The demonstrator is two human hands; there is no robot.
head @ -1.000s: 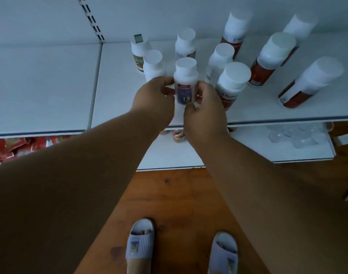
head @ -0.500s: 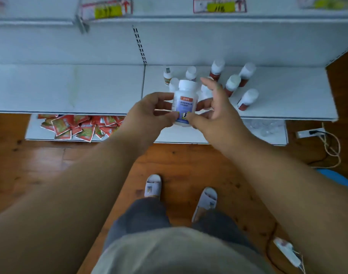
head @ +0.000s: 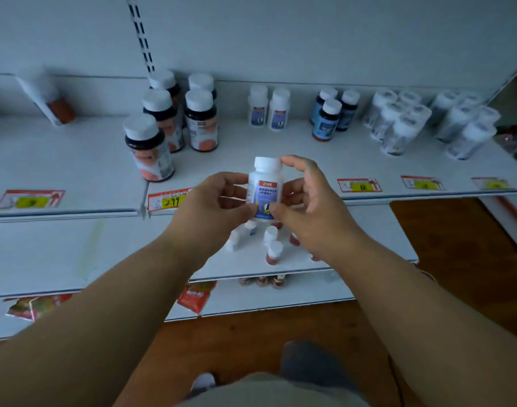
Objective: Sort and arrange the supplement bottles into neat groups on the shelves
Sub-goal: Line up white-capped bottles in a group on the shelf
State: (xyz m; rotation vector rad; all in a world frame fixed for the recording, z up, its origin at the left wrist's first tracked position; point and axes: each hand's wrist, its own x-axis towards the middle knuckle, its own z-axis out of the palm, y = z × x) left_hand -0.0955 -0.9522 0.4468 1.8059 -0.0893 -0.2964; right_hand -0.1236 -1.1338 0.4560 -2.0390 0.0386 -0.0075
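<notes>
Facing: white btl (head: 265, 190), blue label.

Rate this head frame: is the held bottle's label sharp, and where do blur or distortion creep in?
Head view: dim, bluish light; the held bottle, between left hand and right hand, is fairly sharp, its small print unreadable; the clear bottles at right smear; the shelf edge bows from wide-angle distortion.

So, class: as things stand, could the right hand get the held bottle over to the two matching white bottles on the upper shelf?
Probably yes. The right hand and left hand hold the white bottle in front of the matching pair, and the shelf between looks bare.
</notes>
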